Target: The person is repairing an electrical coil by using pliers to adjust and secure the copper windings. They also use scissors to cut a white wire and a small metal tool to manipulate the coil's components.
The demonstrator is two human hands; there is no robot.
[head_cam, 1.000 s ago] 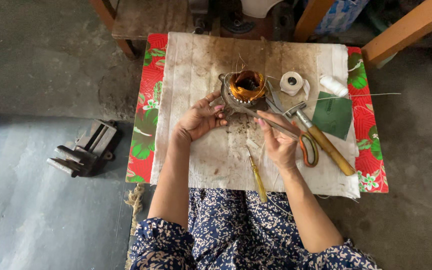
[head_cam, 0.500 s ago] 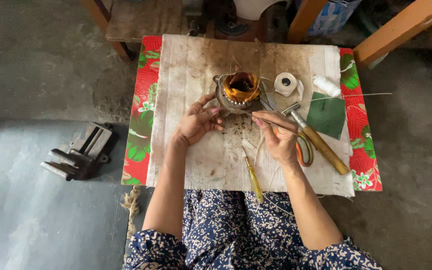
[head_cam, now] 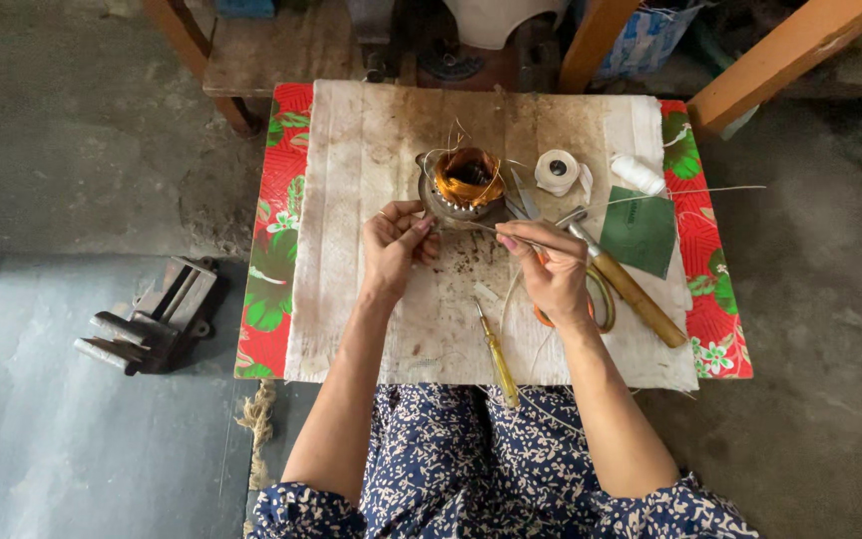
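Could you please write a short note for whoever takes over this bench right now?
Left hand: grip pinched shut beside the metal motor part with copper winding, on what I cannot tell.
Right hand: grip shut on a thin rod pointed toward the winding.
On the cloth: yellow-handled screwdriver, wooden-handled hammer, tape roll, green sheet.
Done: winding sits in the part.
Left: loose copper ends stick out, untidied.
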